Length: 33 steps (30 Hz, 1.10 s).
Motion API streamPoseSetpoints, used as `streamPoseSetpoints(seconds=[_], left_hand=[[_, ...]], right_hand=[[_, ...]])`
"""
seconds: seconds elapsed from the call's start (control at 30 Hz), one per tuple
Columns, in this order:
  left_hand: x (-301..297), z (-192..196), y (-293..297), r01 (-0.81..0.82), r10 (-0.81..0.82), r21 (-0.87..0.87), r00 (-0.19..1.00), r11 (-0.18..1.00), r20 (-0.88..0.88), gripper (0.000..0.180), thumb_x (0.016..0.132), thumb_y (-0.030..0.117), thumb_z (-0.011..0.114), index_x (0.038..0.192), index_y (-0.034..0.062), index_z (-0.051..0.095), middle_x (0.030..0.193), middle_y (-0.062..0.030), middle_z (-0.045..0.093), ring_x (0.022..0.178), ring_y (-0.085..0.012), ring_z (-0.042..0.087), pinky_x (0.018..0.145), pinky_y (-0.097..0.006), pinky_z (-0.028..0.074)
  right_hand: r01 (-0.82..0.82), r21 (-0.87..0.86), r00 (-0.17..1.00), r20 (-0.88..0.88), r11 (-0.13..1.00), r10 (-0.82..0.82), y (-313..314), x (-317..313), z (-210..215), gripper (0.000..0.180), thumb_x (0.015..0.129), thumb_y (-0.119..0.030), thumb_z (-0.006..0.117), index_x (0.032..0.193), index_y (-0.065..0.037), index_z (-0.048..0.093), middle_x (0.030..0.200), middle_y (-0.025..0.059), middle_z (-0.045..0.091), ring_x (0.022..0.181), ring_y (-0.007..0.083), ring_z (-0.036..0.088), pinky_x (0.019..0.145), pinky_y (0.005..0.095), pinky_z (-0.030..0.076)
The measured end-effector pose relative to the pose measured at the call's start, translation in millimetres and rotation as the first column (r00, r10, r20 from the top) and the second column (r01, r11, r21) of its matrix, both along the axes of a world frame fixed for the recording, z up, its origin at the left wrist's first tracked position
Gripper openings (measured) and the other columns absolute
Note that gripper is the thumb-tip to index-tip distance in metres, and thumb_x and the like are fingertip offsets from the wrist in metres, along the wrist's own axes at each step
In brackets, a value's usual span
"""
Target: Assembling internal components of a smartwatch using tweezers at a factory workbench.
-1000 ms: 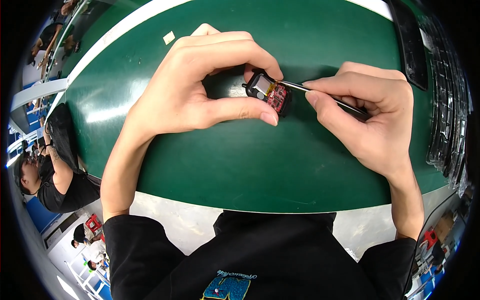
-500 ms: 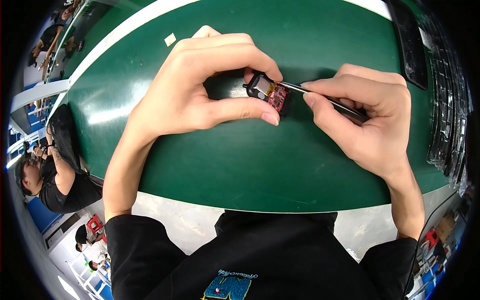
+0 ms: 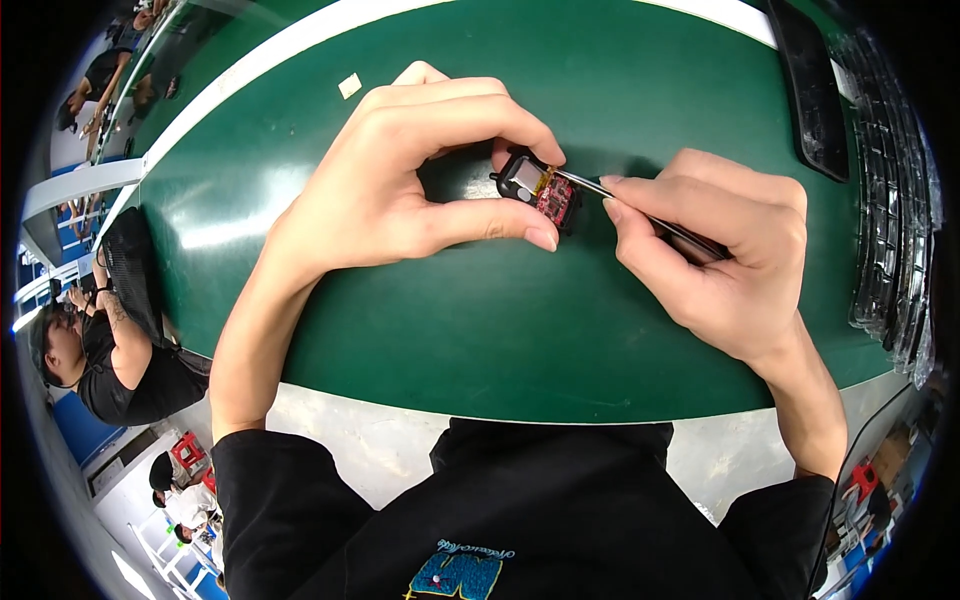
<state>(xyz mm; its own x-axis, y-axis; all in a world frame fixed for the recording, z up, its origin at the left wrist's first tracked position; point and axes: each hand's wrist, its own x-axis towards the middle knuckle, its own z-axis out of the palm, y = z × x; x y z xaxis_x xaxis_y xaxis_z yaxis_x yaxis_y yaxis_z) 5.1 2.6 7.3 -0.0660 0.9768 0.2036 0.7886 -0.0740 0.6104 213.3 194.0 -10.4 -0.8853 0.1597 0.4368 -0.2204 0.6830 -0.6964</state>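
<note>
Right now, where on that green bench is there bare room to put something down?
The green mat is bare below both hands, toward its near edge, and across the far middle, between the left hand and the dark tray. It is crowded at the right rim, where clear trays stack, and around the small device that the right hand probes with tweezers.

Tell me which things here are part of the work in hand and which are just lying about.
In use:
- left hand pinching the small black module with a red circuit board
- right hand holding thin metal tweezers, tips at the board

Lying about:
- small pale scrap on the green mat
- flat black tray
- stack of clear plastic trays
</note>
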Motion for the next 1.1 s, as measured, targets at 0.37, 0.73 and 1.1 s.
streamPoseSetpoints(seconds=[0.37,0.73,1.1], left_hand=[[3,-2,2,-0.016,0.016,0.052,1.0,0.999,0.0,0.057,0.071,0.027,0.105,0.12,0.0097,0.08,0.093,0.0012,0.073,0.081,-0.0148,0.063,0.086,-0.03,0.041],[6,8,-14,-0.061,0.098,-0.147,0.961,0.987,0.259,0.076,0.075,0.011,0.099,0.145,0.0142,0.072,0.105,0.0021,0.069,0.094,-0.0163,0.048,0.092,-0.032,0.045],[-2,22,-10,-0.009,0.042,-0.159,0.977,0.987,0.211,0.077,0.072,0.013,0.101,0.143,0.0078,0.072,0.103,0.0004,0.073,0.086,-0.0137,0.049,0.087,-0.031,0.044]], right_hand=[[0.192,-0.321,0.981,0.058,0.927,-0.183,4,-2,12,0.012,0.096,0.003,0.081,0.108,0.001,0.082,0.076,0.0022,0.068,0.063,0.0044,0.056,0.054,0.0234,0.039],[0.038,0.117,0.989,0.137,0.992,-0.054,-22,-6,6,0.045,0.082,-0.026,0.093,0.118,-0.006,0.076,0.092,0.0052,0.067,0.068,0.0273,0.072,0.057,0.0415,0.054],[0.046,0.21,0.997,0.046,0.977,-0.057,-25,-5,8,0.04,0.086,-0.028,0.087,0.116,-0.006,0.074,0.098,0.0086,0.066,0.073,0.0325,0.073,0.06,0.0458,0.057]])
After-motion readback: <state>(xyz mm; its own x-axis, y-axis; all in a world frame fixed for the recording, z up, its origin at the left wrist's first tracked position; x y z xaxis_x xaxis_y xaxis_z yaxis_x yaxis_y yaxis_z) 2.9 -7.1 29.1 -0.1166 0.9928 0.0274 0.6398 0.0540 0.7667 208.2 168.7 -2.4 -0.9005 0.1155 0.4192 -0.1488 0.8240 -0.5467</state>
